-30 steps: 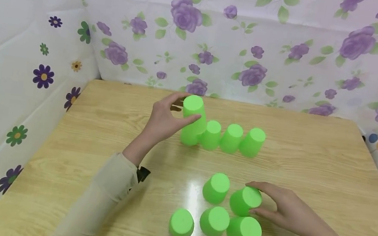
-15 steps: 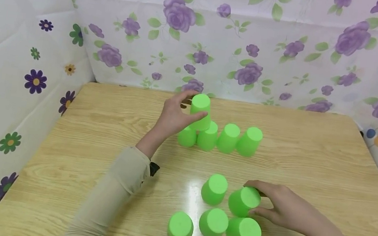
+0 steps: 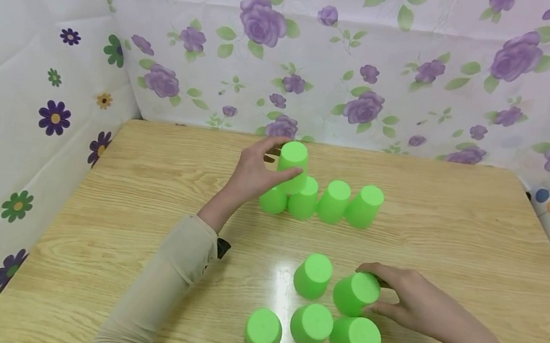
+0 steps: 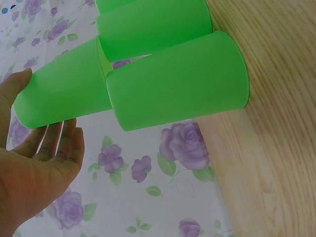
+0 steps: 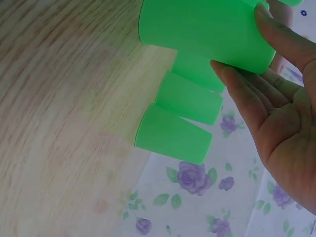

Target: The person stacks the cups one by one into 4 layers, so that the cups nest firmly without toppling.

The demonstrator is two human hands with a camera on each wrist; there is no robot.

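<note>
My left hand [image 3: 257,169] grips an upside-down green plastic cup [image 3: 293,159] between thumb and fingers. That cup's rim is right at the tops of the two leftmost cups in a back row, straddling the leftmost cup [image 3: 273,201] and its neighbour [image 3: 303,201]. In the left wrist view, the held cup [image 4: 64,86] meets the upturned base of a row cup [image 4: 180,81]. Lower right, my right hand [image 3: 414,300] holds another upside-down green cup [image 3: 355,294], thumb and fingers at opposite sides. In the right wrist view, this cup [image 5: 202,32] shows close up.
The row continues rightward with two more upside-down cups, one at its right end [image 3: 365,206]. Nearer stand several other cups around the right hand's cup, including a front-left cup [image 3: 263,331]. Flowered sheets [image 3: 208,43] border the wooden table [image 3: 453,228] at back and sides.
My left hand has carried its cup right, from over the leftmost row cup to between the first two, then slightly down. My right hand stays around its cup.
</note>
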